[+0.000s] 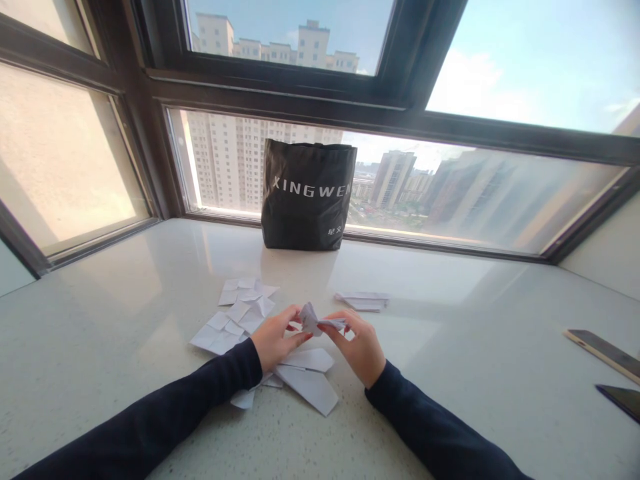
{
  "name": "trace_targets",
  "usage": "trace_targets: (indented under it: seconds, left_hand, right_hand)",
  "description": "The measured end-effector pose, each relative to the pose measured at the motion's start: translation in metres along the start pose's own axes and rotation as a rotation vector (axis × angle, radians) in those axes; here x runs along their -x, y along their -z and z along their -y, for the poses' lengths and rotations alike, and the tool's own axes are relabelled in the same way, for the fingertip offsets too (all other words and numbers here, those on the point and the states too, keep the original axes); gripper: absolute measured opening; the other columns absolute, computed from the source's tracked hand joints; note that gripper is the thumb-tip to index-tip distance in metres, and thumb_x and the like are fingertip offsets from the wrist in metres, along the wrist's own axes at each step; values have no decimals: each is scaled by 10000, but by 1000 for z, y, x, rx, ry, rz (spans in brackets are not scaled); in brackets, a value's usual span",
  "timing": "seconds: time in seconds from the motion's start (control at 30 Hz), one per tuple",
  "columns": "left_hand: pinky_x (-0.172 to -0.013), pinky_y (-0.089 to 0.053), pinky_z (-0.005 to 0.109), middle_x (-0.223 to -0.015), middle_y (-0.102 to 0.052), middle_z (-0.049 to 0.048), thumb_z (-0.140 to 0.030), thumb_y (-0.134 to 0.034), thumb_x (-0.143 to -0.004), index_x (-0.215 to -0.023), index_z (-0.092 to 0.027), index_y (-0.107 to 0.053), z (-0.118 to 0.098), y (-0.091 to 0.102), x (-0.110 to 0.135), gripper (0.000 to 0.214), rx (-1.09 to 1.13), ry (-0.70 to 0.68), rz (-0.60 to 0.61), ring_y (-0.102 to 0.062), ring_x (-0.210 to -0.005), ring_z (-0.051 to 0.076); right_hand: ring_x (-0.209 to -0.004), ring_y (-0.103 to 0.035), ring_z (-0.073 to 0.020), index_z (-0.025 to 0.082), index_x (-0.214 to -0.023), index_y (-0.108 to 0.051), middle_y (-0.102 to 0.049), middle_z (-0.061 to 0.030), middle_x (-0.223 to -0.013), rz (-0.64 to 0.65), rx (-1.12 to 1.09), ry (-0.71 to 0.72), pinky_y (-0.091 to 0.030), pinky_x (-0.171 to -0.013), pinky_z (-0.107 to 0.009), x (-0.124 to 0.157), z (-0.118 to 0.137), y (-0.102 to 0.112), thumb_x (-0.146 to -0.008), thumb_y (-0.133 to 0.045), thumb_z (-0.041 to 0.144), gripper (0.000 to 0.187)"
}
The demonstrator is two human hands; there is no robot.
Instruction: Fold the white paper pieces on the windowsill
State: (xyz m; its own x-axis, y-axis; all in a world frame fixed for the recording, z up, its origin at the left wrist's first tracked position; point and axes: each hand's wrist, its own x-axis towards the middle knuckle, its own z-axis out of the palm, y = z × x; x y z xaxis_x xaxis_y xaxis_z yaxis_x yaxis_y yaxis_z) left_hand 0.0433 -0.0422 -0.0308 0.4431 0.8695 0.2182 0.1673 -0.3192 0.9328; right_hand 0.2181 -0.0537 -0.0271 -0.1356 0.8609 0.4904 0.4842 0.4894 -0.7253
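Note:
Between my two hands, just above the counter, is a piece of folded white paper (310,319). My left hand (278,337) pinches its left side with thumb and fingers. At its right end, my right hand (356,342) grips the narrower folded part. Several folded paper pieces (220,332) lie in an overlapping pile left of my left hand. Below my hands rest more folded papers (311,389) with pointed ends, partly covered by my left hand and sleeve. A small stack of folded paper strips (364,301) lies beyond my right hand.
A black bag (309,200) with white lettering stands at the back of the speckled white counter (450,373), against the window. At the right edge lie a phone-like flat object (607,353) and a dark flat object (623,400). Dark window frames (280,97) border the counter.

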Motion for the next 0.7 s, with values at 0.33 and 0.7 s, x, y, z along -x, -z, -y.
trace_targets:
  seconds: [0.33,0.7]
  left_hand:
    - [-656,-429,249,-700,-614,9,-156,-457,-773,-782,-172,-531,1,-3,3,76,-192,-80,-8,-574,-679,145]
    - [-405,-408,186,-670,-577,10,-287,-420,-782,-991,-151,-456,-2,-2,2,252,-47,28,1,-538,-471,101]
  right_hand:
    - [-585,-494,-149,178,-672,-648,-616,-25,-634,155,5,-73,-379,-545,-265,0,-7,-5,-689,-591,250,92]
    - [-498,-544,-138,125,-659,-620,-626,-35,-571,356,-82,-351,-394,-451,-237,-18,-39,59,-610,-609,442,322]
